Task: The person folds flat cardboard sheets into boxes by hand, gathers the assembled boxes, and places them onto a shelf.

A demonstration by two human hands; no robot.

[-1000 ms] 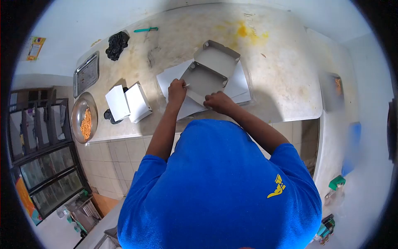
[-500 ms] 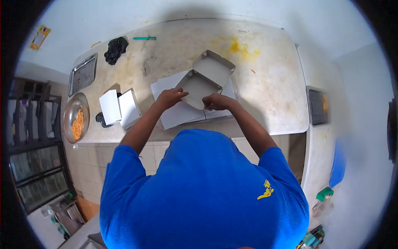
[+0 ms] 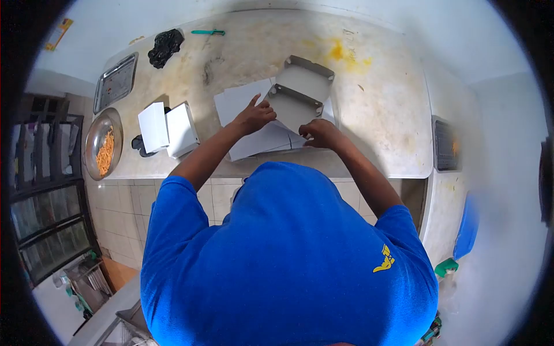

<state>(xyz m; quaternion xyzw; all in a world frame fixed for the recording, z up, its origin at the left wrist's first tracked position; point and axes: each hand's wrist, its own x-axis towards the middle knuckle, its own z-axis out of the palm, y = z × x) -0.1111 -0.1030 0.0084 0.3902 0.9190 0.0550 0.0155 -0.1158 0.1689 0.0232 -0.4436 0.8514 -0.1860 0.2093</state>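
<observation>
An open cardboard box (image 3: 292, 106) with a grey inside lies on the table, its lid (image 3: 309, 79) tipped back away from me. My left hand (image 3: 257, 118) is at the box's left front corner, index finger stretched out and the other fingers loosely bent near the edge. At the right front corner is my right hand (image 3: 322, 134), its fingers curved with a gap between them; whether the tips touch the front flap I cannot tell. Flat white cardboard sheets (image 3: 248, 144) lie stacked beneath the box and both hands.
Left of the sheets stands an open white box (image 3: 182, 130). Farther left are a bowl (image 3: 92, 167) of orange strips and a metal tray (image 3: 115, 83). Toward the back lie a black plastic bag (image 3: 165, 48) and a green knife (image 3: 208, 32). A dark tray (image 3: 444, 144) sits at right.
My left hand has loosened from the box edge, its index finger now extended. My right hand's pinch on the front corner has opened and moved slightly right. The whole view has shifted a little.
</observation>
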